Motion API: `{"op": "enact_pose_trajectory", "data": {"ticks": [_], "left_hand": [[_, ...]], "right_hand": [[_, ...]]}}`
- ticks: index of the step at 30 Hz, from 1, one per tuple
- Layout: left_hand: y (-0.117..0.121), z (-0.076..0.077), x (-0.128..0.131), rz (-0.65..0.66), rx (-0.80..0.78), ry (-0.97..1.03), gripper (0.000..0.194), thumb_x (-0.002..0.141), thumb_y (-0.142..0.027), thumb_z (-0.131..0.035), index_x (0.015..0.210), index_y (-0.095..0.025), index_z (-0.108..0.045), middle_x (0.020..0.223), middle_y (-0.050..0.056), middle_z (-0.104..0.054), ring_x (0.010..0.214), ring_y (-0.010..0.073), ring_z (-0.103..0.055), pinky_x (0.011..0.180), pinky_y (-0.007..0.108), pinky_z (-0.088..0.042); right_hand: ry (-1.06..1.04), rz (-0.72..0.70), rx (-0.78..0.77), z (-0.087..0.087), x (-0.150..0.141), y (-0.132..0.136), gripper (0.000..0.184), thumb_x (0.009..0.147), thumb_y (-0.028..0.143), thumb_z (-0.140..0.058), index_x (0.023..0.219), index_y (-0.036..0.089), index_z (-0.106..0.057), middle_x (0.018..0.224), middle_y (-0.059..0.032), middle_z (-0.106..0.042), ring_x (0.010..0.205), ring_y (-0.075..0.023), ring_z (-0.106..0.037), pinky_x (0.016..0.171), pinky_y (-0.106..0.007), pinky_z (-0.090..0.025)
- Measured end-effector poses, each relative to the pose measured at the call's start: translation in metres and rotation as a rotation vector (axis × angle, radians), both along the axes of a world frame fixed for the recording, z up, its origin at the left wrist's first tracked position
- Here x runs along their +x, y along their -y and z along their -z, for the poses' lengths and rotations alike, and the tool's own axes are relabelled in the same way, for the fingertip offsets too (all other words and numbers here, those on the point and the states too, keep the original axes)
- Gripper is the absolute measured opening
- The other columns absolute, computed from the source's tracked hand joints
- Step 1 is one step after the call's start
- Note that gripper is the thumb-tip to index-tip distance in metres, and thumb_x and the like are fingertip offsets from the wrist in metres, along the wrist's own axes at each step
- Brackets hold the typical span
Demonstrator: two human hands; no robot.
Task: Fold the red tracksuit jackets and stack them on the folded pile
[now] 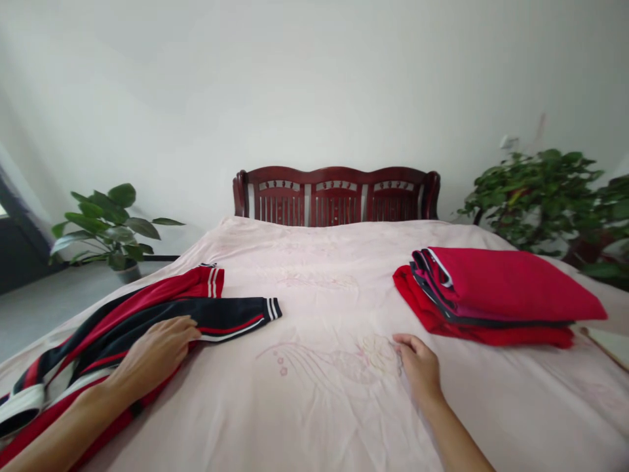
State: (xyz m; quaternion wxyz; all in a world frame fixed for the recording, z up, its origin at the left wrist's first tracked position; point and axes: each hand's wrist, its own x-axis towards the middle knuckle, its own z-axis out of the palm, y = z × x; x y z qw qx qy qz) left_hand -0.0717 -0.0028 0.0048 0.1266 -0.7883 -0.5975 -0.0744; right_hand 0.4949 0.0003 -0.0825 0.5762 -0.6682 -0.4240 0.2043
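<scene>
My left hand (164,344) lies over a dark navy and red tracksuit jacket (230,311) at the left of the bed. Its fingers rest across the sleeve, fairly flat, with the undersides hidden. Red and white stripes run along the jacket, and white bands ring its cuffs. A white collar (22,406) shows at the lower left edge. Over the pale pink bedspread (314,419), my right hand (417,367) holds nothing I can see, its fingers loosely bent and apart. It is left of and nearer than a pile of folded red clothes (521,282).
A dark red wooden headboard (337,196) stands against the white wall at the far end. One potted plant (111,223) is on the floor at left, and a bushy plant (545,196) grows beside the bed at right. Embroidered flowers (376,354) decorate the bedspread.
</scene>
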Motion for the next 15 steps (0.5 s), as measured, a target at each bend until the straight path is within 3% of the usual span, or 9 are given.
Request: {"op": "enact_pose_trajectory", "data": {"ticks": [4, 8, 12, 15], "left_hand": [[-0.023, 0.025, 0.028, 0.013, -0.015, -0.133, 0.031, 0.082, -0.015, -0.046, 0.086, -0.025, -0.076, 0.14, 0.009, -0.059, 0.139, 0.0328, -0.041, 0.113, 0.051, -0.03], [-0.04, 0.035, 0.029, 0.014, 0.015, -0.179, 0.04, 0.081, -0.01, -0.045, 0.104, -0.023, -0.075, 0.146, 0.013, -0.053, 0.14, 0.0336, -0.04, 0.113, 0.053, -0.028], [-0.054, 0.019, 0.027, -0.01, 0.05, -0.064, 0.049, 0.08, -0.012, -0.045, 0.123, -0.02, -0.066, 0.15, 0.015, -0.047, 0.137, 0.0343, -0.042, 0.112, 0.05, -0.031], [-0.066, -0.006, 0.015, -0.225, 0.096, 0.274, 0.046, 0.086, -0.027, -0.048, 0.129, -0.016, -0.059, 0.141, 0.017, -0.052, 0.121, 0.037, -0.054, 0.101, 0.05, -0.042]], "right_hand": [[-0.005, -0.009, 0.007, 0.002, 0.001, 0.002, 0.029, 0.064, 0.034, -0.056, 0.083, 0.019, -0.073, 0.08, -0.0061, -0.075, 0.08, -0.0252, -0.067, 0.075, -0.034, -0.049], [-0.004, -0.022, 0.005, 0.002, 0.001, 0.003, 0.029, 0.064, 0.034, -0.056, 0.082, 0.019, -0.073, 0.08, -0.0052, -0.074, 0.079, -0.0245, -0.067, 0.075, -0.033, -0.049], [0.013, -0.031, -0.013, 0.0, 0.0, 0.002, 0.029, 0.065, 0.033, -0.054, 0.082, 0.019, -0.073, 0.079, -0.0055, -0.074, 0.079, -0.0246, -0.066, 0.075, -0.034, -0.048], [0.01, -0.038, -0.015, -0.002, -0.001, 0.002, 0.029, 0.065, 0.033, -0.053, 0.081, 0.019, -0.073, 0.079, -0.006, -0.074, 0.08, -0.025, -0.067, 0.075, -0.035, -0.049]]}}
